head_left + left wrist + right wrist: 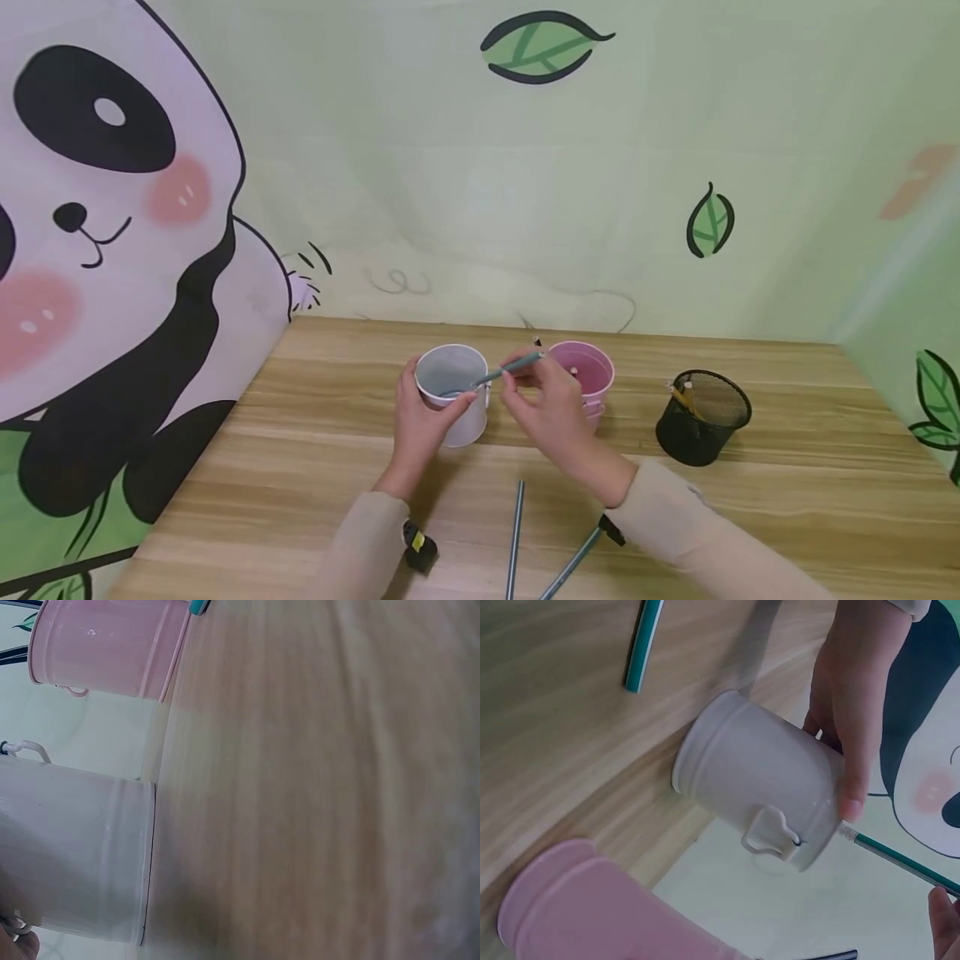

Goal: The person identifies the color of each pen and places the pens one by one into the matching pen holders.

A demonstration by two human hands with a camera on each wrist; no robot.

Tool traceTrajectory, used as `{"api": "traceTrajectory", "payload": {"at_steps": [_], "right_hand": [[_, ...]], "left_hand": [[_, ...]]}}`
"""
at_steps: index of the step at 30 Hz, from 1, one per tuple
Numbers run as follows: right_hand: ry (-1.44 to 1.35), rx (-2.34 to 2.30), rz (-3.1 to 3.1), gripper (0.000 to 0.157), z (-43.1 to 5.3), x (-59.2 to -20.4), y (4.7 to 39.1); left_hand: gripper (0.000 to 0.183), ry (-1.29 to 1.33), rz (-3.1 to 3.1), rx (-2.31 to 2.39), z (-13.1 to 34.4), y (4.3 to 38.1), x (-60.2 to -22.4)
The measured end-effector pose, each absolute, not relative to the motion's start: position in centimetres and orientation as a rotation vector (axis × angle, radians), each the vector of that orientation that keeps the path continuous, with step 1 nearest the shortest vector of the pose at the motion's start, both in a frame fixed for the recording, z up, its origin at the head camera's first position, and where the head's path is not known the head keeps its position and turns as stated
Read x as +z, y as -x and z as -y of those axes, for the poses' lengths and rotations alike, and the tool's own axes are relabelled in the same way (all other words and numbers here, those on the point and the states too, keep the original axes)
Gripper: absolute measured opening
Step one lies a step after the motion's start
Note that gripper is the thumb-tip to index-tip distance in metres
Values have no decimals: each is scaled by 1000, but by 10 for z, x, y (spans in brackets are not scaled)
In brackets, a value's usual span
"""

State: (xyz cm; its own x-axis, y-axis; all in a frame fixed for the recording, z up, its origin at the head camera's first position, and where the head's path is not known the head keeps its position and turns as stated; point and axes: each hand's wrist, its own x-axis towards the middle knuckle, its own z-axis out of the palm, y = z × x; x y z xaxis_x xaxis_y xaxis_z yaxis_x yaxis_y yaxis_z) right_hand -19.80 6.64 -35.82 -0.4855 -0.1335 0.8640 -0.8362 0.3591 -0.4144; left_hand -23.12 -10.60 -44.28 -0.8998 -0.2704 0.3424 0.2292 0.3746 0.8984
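Observation:
My left hand (422,429) grips the white metal bucket (467,429) at its left side, thumb across the front rim. A green pencil (517,364) is pinched between the fingertips of my right hand (558,412). It slants down to the left, its lower end at the bucket's mouth. In the right wrist view the pencil's (900,859) silvery end is close to the bucket's rim, near the left thumb. A bluish shape shows inside the bucket, too unclear to name. Two more green pencils, a left one (516,533) and a right one (573,562), lie in front.
A pink bucket (606,375) with pencils in it stands right of the white one, partly behind my right hand. Further right is a black mesh pen cup (690,442) with yellow pencils. A printed panda backdrop (420,167) rises behind the wooden table (300,467).

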Motion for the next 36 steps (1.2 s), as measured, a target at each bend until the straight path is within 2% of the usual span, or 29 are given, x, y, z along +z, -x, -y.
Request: {"api": "traceTrajectory", "payload": {"at_steps": [36], "right_hand": [[-738, 1124, 2090, 12, -53, -391, 215]], "left_hand": [[95, -6, 2226, -1546, 108, 232, -443]]}}
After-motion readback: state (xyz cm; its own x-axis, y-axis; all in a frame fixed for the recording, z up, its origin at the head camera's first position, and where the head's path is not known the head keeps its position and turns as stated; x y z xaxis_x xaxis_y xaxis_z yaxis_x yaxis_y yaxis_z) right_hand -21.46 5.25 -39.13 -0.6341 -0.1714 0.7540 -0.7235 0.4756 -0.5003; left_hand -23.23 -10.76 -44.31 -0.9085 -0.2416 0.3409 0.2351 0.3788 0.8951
